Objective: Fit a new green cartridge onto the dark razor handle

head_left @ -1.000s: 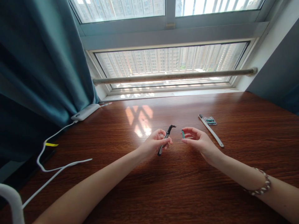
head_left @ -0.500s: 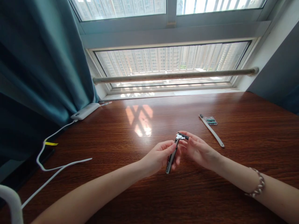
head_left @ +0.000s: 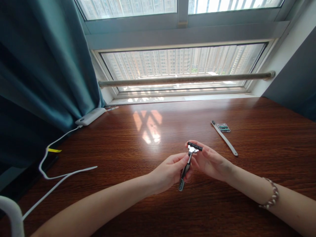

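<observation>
A razor [head_left: 183,177] with a dark handle, silver neck and black head is held above the table in front of me. My left hand [head_left: 166,171] is closed around its handle, thumb on the near side just below the neck. My right hand [head_left: 212,162] is at the head, with fingers behind it and the thumb by its right end; part of those fingers is hidden by the razor. Beyond my right hand a white toothbrush [head_left: 225,139] with dark bristles lies on the table, beside a small clear case [head_left: 223,127] with green strips in it.
The brown wooden table [head_left: 118,138] reaches to the window sill. At the back left, by the blue curtain [head_left: 61,59], lies a white power bank [head_left: 91,116]. Its white cable [head_left: 42,164] with a yellow tag runs along the left. A rail [head_left: 182,79] crosses the window.
The razor's head has tilted so that more of its silver and black face shows. The razor has shifted slightly down and right, and my right thumb has drawn back a little.
</observation>
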The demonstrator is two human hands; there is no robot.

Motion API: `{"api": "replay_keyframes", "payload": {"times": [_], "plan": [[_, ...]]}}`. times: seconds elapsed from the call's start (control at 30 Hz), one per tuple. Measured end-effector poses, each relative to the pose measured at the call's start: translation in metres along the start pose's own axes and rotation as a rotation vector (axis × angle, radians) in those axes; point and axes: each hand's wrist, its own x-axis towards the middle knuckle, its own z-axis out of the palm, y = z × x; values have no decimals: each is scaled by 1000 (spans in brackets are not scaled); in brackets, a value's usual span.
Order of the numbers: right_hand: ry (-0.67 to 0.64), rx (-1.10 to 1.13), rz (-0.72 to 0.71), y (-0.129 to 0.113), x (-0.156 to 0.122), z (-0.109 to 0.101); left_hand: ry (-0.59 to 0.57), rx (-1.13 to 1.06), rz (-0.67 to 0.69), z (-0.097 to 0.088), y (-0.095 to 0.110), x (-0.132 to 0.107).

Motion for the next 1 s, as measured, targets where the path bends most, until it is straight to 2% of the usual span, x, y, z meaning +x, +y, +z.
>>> {"api": "replay_keyframes", "payload": {"times": [0.6, 1.0], "plan": [[-59, 4, 28, 0, -1, -3, 19, 0, -34, 8, 1, -5], [25, -22, 54, 3, -2, -5, -12, -39, -33, 8, -2, -4]]}}
